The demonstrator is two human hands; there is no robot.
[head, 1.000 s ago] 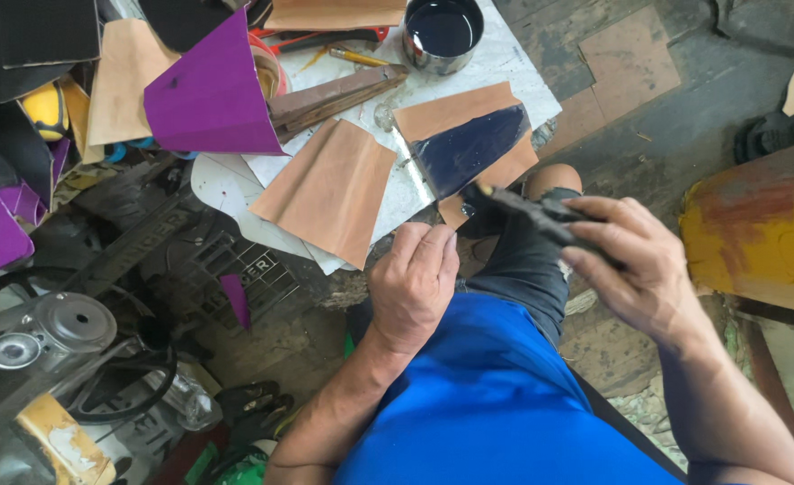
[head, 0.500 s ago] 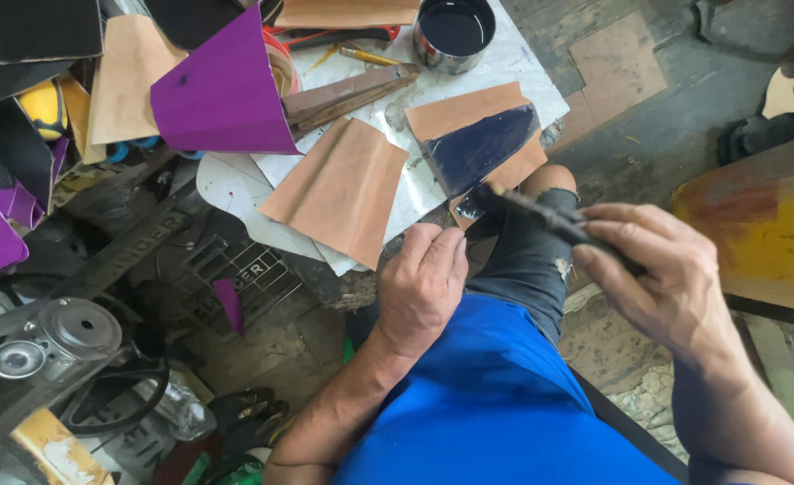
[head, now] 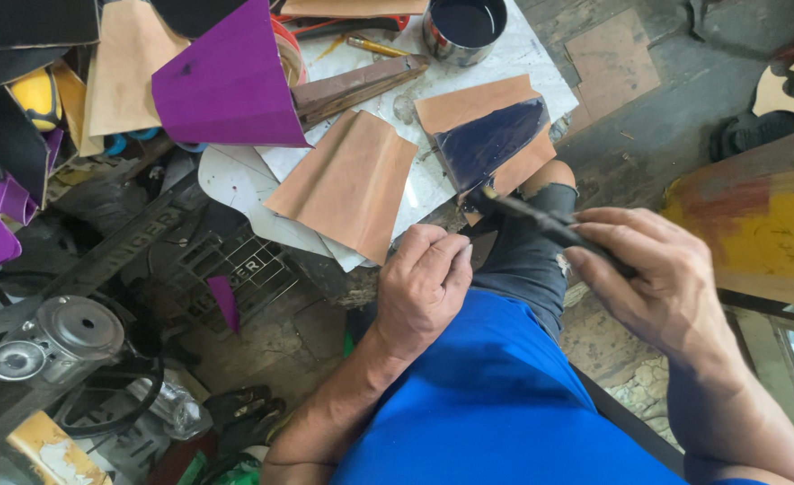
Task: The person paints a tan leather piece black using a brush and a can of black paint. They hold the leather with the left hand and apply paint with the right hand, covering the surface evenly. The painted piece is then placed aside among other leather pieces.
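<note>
Cluttered workshop floor fills my view, with a white sheet (head: 235,180) laid over it as the working surface, and I take the dark-stained tan leather piece (head: 491,135) as my landmark. Just beyond that piece stands a metal tin of dark liquid (head: 464,25); to its left lies a plain tan leather piece (head: 347,184), and further left a purple sheet (head: 226,85) stands tented over a strip of wood (head: 361,85). Well away to the lower left of the landmark sits an old sewing machine frame (head: 64,332). I see my right hand (head: 653,278) gripped around the handle of a dark brush (head: 541,223), fingers wrapped over it, with the brush tip reaching the near edge of the stained piece. My left hand (head: 424,287) is loosely curled with nothing in it, resting on the knee just below the landmark. I judge the stained leather to be light, thin and pliable, likely to curl or slide under a brush stroke, and its dark patch looks wet, so I would hold it down by the bare tan margin at an edge. The brush seems light and stiff, best gripped mid-handle as it is.
</note>
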